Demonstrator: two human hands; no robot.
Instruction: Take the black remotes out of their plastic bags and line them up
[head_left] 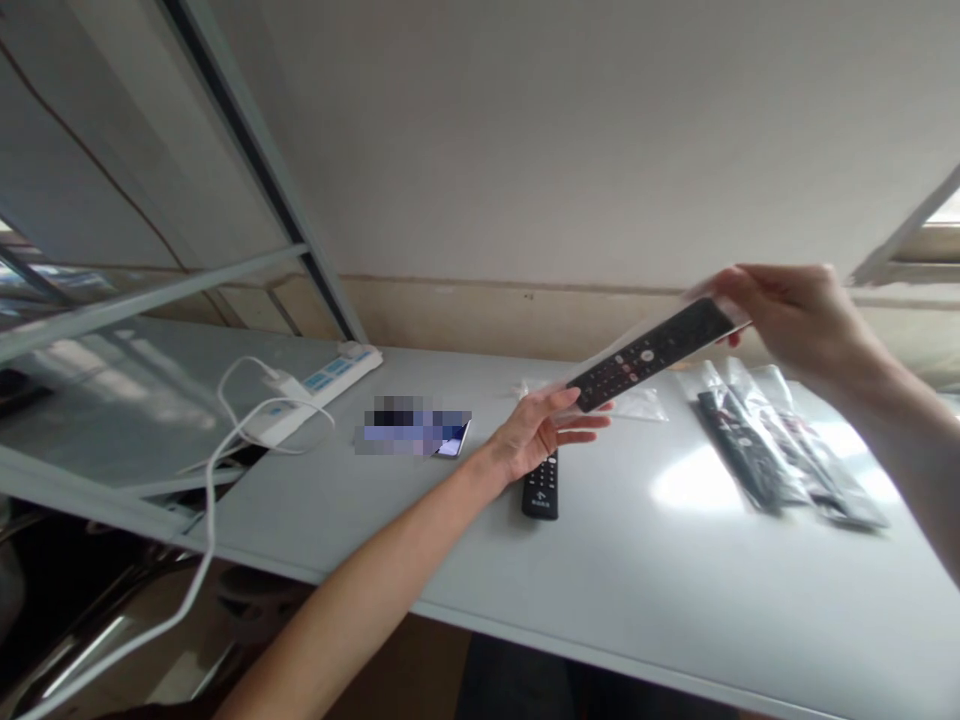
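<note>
A black remote control point(651, 355) in a clear plastic sleeve is held tilted above the table, its right end higher. My right hand point(780, 310) pinches the sleeve and remote at the upper right end. At the lower left end, my left hand point(541, 428) has its thumb on the remote's edge, with the other fingers stretched below it. Beneath my left hand a second black remote point(540, 497) lies bare on the table, its upper part covered by the hand. Behind the hands lies a clear plastic bag point(641, 403).
Several bagged remotes point(750, 450) lie on the right of the grey table point(600, 590). At the left are a white power strip point(322, 390) with a white cable point(210, 500) and a phone point(452, 438), partly pixelated. A metal-framed divider point(259, 140) stands left.
</note>
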